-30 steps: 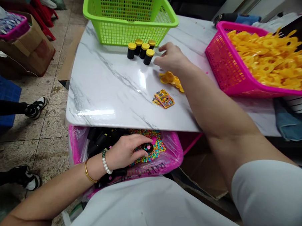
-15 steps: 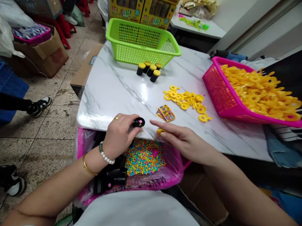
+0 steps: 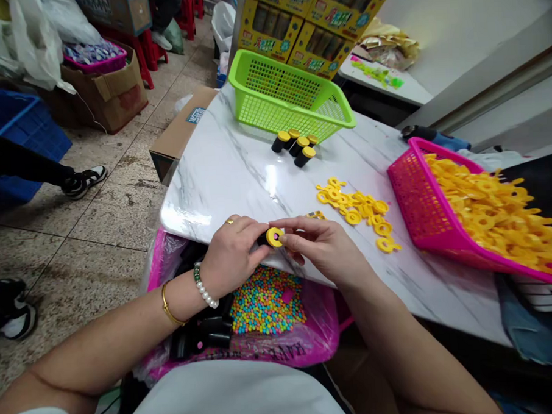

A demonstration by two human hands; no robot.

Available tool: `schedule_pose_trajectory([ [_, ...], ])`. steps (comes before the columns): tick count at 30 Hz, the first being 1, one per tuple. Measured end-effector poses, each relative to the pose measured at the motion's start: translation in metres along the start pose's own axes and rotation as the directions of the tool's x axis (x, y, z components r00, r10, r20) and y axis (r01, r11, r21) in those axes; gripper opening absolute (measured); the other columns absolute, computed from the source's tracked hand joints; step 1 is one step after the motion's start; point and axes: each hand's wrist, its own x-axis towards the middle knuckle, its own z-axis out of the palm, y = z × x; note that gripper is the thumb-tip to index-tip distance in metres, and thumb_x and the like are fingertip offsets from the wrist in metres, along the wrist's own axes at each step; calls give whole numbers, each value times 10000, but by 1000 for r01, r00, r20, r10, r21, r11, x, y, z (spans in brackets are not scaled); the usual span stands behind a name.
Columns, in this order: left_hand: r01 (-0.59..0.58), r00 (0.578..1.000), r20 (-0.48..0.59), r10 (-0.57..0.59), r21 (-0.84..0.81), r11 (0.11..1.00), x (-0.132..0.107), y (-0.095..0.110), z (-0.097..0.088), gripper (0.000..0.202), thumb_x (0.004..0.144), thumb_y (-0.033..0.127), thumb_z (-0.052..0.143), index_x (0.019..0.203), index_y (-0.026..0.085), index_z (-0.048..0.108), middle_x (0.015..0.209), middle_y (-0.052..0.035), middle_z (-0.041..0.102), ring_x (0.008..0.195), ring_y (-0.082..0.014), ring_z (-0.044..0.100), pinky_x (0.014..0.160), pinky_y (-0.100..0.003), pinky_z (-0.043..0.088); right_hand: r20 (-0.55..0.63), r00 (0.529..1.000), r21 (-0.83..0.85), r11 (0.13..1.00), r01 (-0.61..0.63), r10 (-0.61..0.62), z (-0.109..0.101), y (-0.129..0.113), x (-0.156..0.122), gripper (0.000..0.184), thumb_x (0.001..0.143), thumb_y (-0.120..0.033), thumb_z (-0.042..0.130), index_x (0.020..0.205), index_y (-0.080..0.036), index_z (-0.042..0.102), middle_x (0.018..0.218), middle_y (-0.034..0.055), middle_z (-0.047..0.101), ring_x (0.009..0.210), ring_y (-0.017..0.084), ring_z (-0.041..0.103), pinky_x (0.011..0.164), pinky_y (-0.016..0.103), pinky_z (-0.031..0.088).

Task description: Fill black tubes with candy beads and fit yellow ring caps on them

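Fingers of my left hand (image 3: 232, 256) are closed on a black tube (image 3: 261, 238), index above and thumb below, its mouth turned toward my right hand (image 3: 326, 247). There the fingers pinch a yellow ring (image 3: 270, 237) at its near side, thumb and index drawn together, and the ring lies across the tube's mouth with a pink spot (image 3: 276, 236) showing through the hole. Whether it is seated or only resting there, I cannot tell. Both pieces are at the front edge of the tabletop (image 3: 211, 191).

I take the step in hand to be fitting ring to tube. As I judge it, the next move calls for holding the tube steady in my left and pressing the ring square and even, so it does not cock sideways.

Just behind my right hand a printed card (image 3: 316, 215) peeks out, mostly hidden. Farther on lie loose rings (image 3: 353, 216); beyond them five capped tubes (image 3: 304, 157) stand upright together, in front of a green basket (image 3: 272, 114). A pink basket (image 3: 406, 207) heaped with yellow pieces (image 3: 481, 210) sits to my right. Below the tabletop's edge, a plastic-lined pink tub (image 3: 328, 345) holds coloured beads (image 3: 266, 302) and, left of them, spare tubes (image 3: 217, 333).
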Motion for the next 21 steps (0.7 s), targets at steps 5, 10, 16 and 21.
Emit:
schedule_pose_trajectory([
  [5,39,996,83,-42,39,998,4,4,-5,151,880,215,665,1001,127,676,871,-65,672,849,-210,605,802,-372,508,2,997,84,993,-83,83,7,-1,2,264,785,-372,757,979,-199,714,635,-26,597,450,85,537,399,214,450],
  [10,103,974,194,-118,85,991,11,9,-14,139,844,230,688,953,147,711,697,-14,625,700,-184,578,702,-324,489,120,974,129,970,-206,191,8,0,-4,334,831,-425,705,1073,-198,665,570,-27,618,410,135,605,386,232,507],
  [16,126,963,225,-147,105,986,13,10,-15,176,839,251,696,982,154,727,679,-13,645,683,-181,589,696,-318,486,115,978,238,951,-197,174,10,1,-7,391,801,-450,770,1070,-184,670,526,-32,621,380,139,605,364,218,489],
  [21,190,935,291,-203,74,979,17,15,-22,172,863,235,633,984,161,729,733,-28,696,690,-167,623,650,-278,463,112,976,315,925,-214,188,11,5,-5,433,747,-459,825,1044,-181,676,520,-41,615,356,116,572,353,198,455],
])
